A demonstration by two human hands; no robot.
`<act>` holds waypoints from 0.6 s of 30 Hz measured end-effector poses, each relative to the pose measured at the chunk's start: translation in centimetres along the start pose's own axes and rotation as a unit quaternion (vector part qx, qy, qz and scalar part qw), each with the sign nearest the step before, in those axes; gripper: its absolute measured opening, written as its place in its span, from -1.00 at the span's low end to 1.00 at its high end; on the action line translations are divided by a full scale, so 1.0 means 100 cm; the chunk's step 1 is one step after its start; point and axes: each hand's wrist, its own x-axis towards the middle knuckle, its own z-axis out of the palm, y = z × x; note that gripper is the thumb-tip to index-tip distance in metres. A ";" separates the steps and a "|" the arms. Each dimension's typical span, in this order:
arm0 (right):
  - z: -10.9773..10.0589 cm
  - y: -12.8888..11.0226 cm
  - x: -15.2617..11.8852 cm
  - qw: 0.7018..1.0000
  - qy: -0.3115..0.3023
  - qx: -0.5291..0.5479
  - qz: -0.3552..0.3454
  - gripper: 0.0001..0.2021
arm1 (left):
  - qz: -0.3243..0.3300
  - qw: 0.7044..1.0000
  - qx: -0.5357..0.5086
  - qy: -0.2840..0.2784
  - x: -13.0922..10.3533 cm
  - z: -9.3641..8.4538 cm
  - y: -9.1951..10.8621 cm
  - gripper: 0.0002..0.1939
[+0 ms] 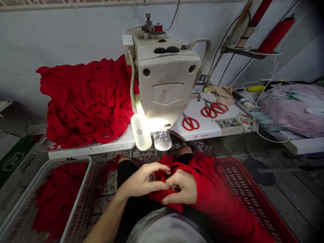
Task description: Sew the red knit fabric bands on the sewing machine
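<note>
Red fabric (202, 165) is bunched over my lap and along my right forearm. My left hand (145, 179) is curved above the cloth, its thumb and fingers apart with nothing visible in its grip. Beside it, its fingertips close to the other hand's knuckles, my right hand (182, 187) comes out of the red fabric with its fingers curled inward. What those fingers hold, if anything, is hidden. In front of both hands stands a sewing machine (167, 81), its lamp lit over the metal plate (162, 140).
A large red fabric pile (86, 101) lies left of the machine. Red-handled scissors (190, 123) rest on the white table (205, 130). A white basket (76, 202) with red cloth stands at lower left, a red basket (243, 189) at right. Thread cones (275, 35) stand at upper right.
</note>
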 end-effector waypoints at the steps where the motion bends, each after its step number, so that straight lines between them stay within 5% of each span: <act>1: -0.002 0.002 0.000 1.000 -0.006 -0.008 0.005 -0.61 | -0.004 0.999 0.010 -0.050 0.002 0.001 0.000 -0.69; 4: -0.009 0.012 -0.001 1.000 0.020 -0.006 0.015 -0.73 | -0.036 0.995 0.011 -0.087 0.002 0.001 -0.005 -0.72; 10: -0.016 0.037 0.000 0.973 0.149 0.155 0.087 -0.55 | -0.110 0.989 -0.045 0.093 -0.004 -0.005 -0.012 -0.75; 15: -0.015 0.046 0.012 0.947 0.218 0.214 0.103 -0.52 | -0.062 0.971 -0.141 0.184 -0.003 -0.001 -0.019 -0.63; 18: -0.014 0.041 0.014 0.943 0.240 0.219 0.072 -0.58 | -0.012 0.975 -0.057 0.216 -0.001 0.000 -0.017 -0.77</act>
